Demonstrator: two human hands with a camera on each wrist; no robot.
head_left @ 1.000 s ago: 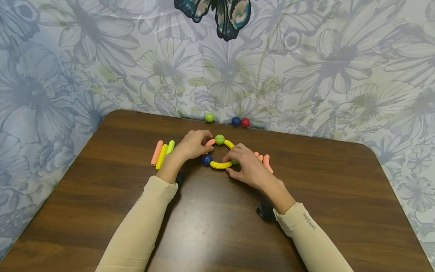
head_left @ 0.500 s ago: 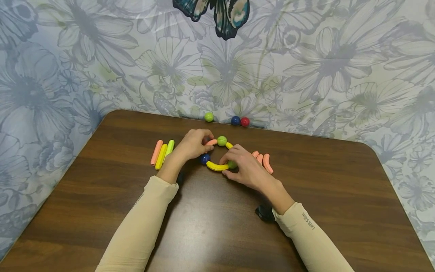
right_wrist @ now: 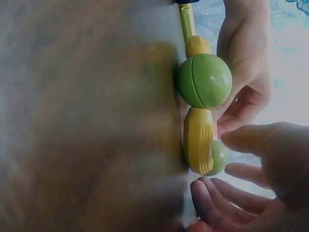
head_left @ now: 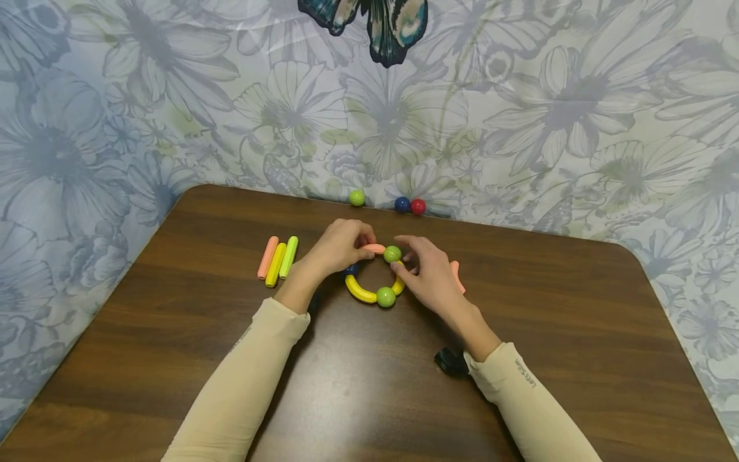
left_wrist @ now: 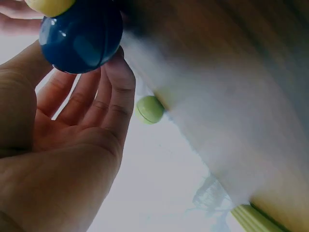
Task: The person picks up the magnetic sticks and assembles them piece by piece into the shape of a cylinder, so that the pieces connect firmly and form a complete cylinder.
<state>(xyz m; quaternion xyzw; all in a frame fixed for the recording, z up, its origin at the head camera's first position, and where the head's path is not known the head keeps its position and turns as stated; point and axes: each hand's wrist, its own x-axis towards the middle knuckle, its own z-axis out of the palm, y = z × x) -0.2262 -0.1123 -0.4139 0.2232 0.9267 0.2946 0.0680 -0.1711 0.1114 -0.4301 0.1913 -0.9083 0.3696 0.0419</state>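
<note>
In the head view, a ring of magnetic rods and balls lies on the table. Between thumb and forefinger my left hand point(head_left: 335, 247) pinches its pink curved rod point(head_left: 375, 248). Just below that hand is the blue ball point(head_left: 351, 270), which hides the fingertips in the left wrist view. A yellow curved rod point(head_left: 360, 290) runs from it to the near green ball point(head_left: 385, 296). Another yellow curved rod point(right_wrist: 199, 140) leads up to the far green ball point(head_left: 392, 254). Beside these two, my right hand point(head_left: 430, 273) has its thumb and fingers spread apart.
Pink point(head_left: 268, 258), yellow point(head_left: 276, 264) and green point(head_left: 288, 257) straight rods lie left. A pink curved rod point(head_left: 457, 277) shows behind the right hand. Green point(head_left: 356, 197), blue point(head_left: 402, 205) and red point(head_left: 418, 206) balls sit at the table's back edge, against a patterned cloth.
My right hand has let go of the near green ball and moved up and right to the ring's far side. The ring has shifted right and nearer, my left hand moving right with it.
</note>
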